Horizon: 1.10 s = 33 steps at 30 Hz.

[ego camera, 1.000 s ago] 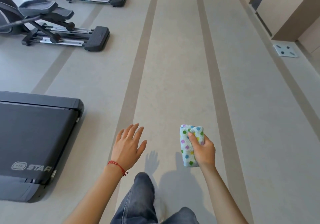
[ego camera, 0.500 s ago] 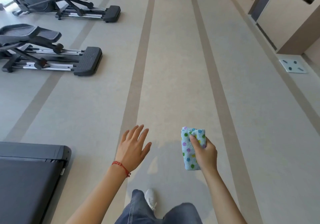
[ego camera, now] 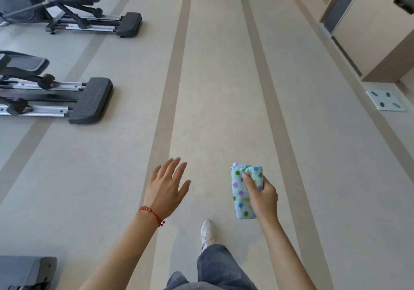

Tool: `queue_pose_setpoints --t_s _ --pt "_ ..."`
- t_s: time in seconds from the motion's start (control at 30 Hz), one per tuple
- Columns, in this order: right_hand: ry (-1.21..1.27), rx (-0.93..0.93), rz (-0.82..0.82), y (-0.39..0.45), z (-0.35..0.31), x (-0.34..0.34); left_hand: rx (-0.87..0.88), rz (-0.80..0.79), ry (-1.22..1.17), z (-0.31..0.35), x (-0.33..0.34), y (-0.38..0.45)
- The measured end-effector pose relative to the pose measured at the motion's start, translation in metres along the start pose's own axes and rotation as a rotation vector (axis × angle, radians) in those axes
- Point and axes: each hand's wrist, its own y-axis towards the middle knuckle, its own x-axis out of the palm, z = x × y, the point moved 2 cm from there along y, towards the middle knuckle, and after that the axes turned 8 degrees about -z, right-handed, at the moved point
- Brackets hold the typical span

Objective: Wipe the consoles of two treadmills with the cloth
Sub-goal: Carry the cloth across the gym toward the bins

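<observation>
Head view: cloth (ego camera: 242,194) lengthwise upright, right hand (ego camera: 262,196).

One head cam only, wide-angle, looking fwd and steeply down at the floor (ego camera: 215,88). Both forearms enter from bottom edge, close to lens; gym machines (ego camera: 67,97) upper left, farther off.

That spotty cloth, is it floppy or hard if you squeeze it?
Probably soft and floppy: the spotty cloth looks fluffy and is bunched into a folded wad in the right hand. Likely light, since a few fingers hold it up. It probably won't slip, being fuzzy.
</observation>
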Motion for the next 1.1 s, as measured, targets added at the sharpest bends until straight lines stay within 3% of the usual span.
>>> queue_pose_setpoints --t_s 0.37,0.83,1.1 --pt "0.016 -0.005 -0.022 0.213 -0.103 0.017 -0.02 0.028 0.006 -0.035 -0.039 0.226" --pt "0.075 0.021 0.027 0.513 -0.236 0.092 0.048 0.011 0.02 -0.135 -0.079 0.562" --pt "0.084 0.059 0.044 0.656 -0.284 0.109 0.064 -0.032 -0.012 -0.166 -0.086 0.724"
